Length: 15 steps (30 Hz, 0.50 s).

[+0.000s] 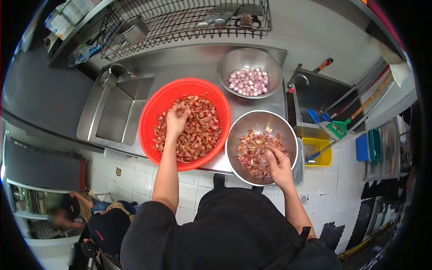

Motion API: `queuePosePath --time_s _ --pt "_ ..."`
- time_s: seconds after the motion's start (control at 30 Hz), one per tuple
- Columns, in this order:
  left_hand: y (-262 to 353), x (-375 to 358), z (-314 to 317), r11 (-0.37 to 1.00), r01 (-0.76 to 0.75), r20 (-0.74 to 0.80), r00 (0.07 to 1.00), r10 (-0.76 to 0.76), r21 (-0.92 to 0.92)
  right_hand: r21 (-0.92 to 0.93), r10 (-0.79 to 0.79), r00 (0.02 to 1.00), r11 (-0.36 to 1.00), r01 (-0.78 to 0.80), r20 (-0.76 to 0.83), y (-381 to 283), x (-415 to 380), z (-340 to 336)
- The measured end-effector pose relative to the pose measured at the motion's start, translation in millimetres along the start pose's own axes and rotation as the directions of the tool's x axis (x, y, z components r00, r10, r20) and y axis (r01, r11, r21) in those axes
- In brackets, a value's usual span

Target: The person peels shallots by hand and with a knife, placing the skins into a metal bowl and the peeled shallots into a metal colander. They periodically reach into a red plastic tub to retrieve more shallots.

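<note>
Head view, unpeeled shallots (200, 135) under left hand (177, 121), skins (253, 155) by right hand (280, 168)

1. This is a kitchen, and its steel fittings and scale suggest a commercial one.
2. A stainless-steel bench (166, 71) runs along the wall, with a sink (118, 114) built into one end and a second, dark sink (325, 95) beyond the other.
3. Food in bulk stands on it: small red bulbs, like shallots (198, 128), fill a wide red basin (147, 118), and pale peeled ones (249, 82) lie in a metal colander (249, 56).
4. Above hangs a wire rack (180, 41) holding a metal container (133, 30) and utensils (220, 20).
5. White floor tiles (186, 193) surround a drain (304, 198).
6. Other people (110, 229) are in the same room.
</note>
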<state>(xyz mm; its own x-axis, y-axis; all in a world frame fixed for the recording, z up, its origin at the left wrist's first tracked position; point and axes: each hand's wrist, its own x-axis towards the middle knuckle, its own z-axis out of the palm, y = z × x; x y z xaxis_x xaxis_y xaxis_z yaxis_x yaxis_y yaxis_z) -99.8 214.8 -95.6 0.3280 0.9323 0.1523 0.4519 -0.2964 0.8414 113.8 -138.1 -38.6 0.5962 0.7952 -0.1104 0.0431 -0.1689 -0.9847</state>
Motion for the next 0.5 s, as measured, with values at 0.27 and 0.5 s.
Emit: queuePosePath --time_s 0.27,0.5 --pt "128.5 -107.1 56.2 0.442 0.316 0.405 0.906 0.121 -0.840 0.084 -0.210 0.972 0.976 0.202 0.109 -31.9 -1.7 17.0" --pt "160.0 -146.2 81.3 0.585 0.287 0.458 0.873 0.167 -0.759 -0.002 -0.368 0.927 0.929 0.369 0.078 -33.3 9.5 8.9"
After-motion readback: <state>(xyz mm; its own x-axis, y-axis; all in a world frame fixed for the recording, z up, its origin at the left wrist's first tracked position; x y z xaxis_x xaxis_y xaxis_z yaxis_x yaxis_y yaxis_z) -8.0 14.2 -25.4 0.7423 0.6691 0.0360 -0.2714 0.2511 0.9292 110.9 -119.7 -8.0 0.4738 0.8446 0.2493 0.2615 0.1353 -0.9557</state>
